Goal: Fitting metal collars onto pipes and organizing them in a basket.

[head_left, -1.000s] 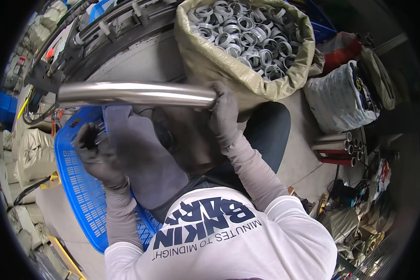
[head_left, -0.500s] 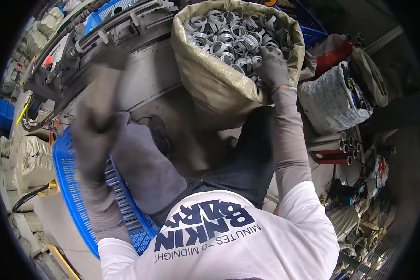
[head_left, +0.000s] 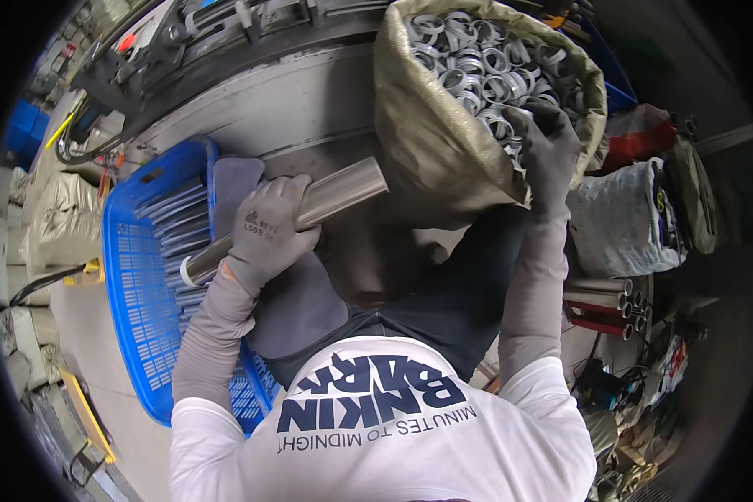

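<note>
My gloved left hand (head_left: 269,227) is wrapped round the middle of a shiny metal tube (head_left: 343,192), held slanting above my lap. A pale ring (head_left: 186,273) shows at the tube's lower left end. Beneath that end stands a blue plastic basket (head_left: 134,335) with several similar metal tubes (head_left: 176,222) lying in it. On the right, my gloved right hand (head_left: 552,155) reaches over the rim of a beige woven sack (head_left: 427,159). It is at the grey rings (head_left: 494,88) that fill the sack, with its fingers bent; what they hold is hidden.
A bench with metal machinery (head_left: 184,50) runs across the far left. Right of the sack stand a white bag (head_left: 619,222) and a stack of tubes (head_left: 598,297). A blue bin (head_left: 615,84) sits behind the sack.
My left hand, blurred before, now shows clearly with the tube, lower and tilted toward the right. My right hand stays at the sack. The view has shifted, showing more of the basket.
</note>
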`<state>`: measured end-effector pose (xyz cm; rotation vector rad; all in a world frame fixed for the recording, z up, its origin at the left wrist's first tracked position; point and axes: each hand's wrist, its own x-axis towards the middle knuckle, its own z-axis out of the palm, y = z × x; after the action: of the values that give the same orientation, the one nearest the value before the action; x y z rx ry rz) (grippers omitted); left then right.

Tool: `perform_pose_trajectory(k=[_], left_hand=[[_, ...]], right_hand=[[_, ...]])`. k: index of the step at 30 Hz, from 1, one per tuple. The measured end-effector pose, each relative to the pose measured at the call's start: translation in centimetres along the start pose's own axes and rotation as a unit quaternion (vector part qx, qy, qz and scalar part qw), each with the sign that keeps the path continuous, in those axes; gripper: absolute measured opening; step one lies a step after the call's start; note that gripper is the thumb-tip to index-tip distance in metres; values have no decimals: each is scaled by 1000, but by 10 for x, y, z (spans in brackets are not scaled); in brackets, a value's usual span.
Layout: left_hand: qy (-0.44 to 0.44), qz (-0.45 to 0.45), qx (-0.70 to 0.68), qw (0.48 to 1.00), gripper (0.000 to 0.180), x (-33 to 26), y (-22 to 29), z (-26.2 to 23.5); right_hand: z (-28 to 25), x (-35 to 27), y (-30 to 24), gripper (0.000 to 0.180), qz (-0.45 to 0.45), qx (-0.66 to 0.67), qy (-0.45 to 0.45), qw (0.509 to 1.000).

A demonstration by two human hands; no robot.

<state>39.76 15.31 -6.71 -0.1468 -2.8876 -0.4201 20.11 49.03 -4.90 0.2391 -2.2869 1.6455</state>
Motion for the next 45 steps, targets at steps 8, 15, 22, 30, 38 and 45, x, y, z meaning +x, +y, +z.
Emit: perform_pose_trajectory(k=[8,15,22,30,38,45], left_hand=[[21,16,-7,1000,54,-4,8,-2],[-10,15,30,999,56,-8,7,3],[-70,-1,45,997,55,-6,10,5],[-80,9,52,995,54,-5,8,10],[-109,-14,49,993,57,-7,8,10],[-140,2,-52,989,73,-21,-27,-30]], right_hand=[[94,-110,-11,33,185,332,-198,904],[118,-124,-18,38,168,345,-164,909],[126,-127,-16,47,-34,209,-195,958],[128,-129,-20,36,-12,160,-180,970],[144,-141,-18,35,78,168,-140,973],[78,-86,-17,49,-135,38,-94,986]])
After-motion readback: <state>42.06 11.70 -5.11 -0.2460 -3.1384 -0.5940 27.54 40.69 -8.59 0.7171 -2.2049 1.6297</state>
